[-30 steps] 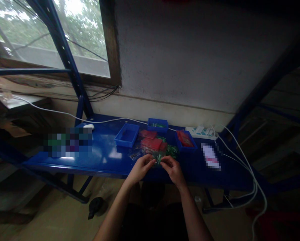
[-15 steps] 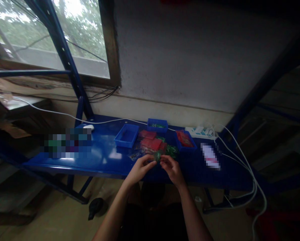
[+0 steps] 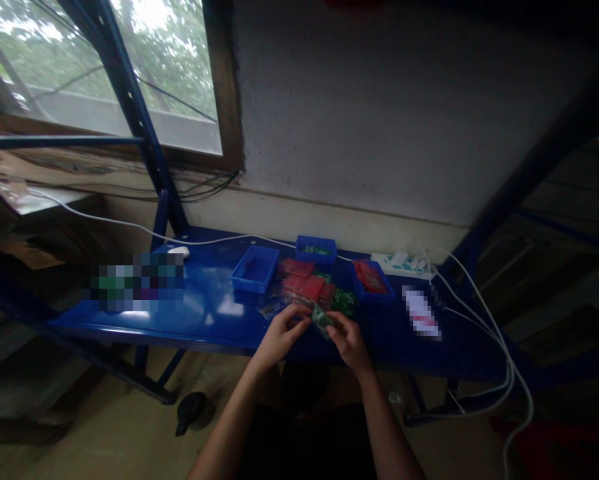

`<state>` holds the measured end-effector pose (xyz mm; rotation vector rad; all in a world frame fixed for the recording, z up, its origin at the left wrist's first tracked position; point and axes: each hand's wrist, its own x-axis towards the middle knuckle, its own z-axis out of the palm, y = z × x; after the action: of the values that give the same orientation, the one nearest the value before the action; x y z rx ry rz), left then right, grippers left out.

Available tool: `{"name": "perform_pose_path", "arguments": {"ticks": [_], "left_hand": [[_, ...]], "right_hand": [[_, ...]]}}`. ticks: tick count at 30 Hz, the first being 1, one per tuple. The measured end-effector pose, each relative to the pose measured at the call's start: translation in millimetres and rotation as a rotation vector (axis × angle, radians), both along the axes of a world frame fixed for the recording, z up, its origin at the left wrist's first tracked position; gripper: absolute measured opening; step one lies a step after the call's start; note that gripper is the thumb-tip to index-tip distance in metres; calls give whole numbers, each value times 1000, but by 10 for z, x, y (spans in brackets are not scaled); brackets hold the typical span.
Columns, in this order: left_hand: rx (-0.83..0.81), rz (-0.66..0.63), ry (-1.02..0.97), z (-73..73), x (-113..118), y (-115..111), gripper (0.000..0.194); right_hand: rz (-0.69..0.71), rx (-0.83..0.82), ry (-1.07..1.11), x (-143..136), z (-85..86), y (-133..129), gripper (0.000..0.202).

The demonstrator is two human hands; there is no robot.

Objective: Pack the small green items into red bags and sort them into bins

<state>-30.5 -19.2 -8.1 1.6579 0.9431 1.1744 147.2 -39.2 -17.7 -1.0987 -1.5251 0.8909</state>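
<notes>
Between my two hands, over the front edge of the blue table, is a small green packet (image 3: 322, 321). The fingertips of my left hand (image 3: 283, 333) pinch its left side. My right hand (image 3: 348, 337) grips its right side with thumb and fingers. Just beyond lie red packets (image 3: 304, 287) in a loose pile, with more green packets (image 3: 346, 302) to their right. Some clear packets (image 3: 272, 308) lie left of the pile, near my left hand.
Behind the pile stand a blue tray (image 3: 254, 269), a blue tray holding green pieces (image 3: 315, 249) and a blue tray holding red packets (image 3: 372, 281). A power strip (image 3: 402, 265) with white cables lies at the back right. Blue posts frame the table (image 3: 204, 333).
The green packet now shows larger and more spread out, tilted toward my right hand. My right hand has shifted slightly right and down.
</notes>
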Motion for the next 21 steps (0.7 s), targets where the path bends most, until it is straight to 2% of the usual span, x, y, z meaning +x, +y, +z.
{"name": "perform_pose_path", "arguments": {"ticks": [2,6,21], "left_hand": [[-37,31,-25,-13,9,7,29],[-70,-24,37,-8,13,10,26],[-83,-34,56,17,14,-6,26]], "right_hand": [[-14,13,-17,11,-7,5,21],[-17,19,-9,7,-2,18,20],[-11,35,-16,-8,-11,25,18]]}}
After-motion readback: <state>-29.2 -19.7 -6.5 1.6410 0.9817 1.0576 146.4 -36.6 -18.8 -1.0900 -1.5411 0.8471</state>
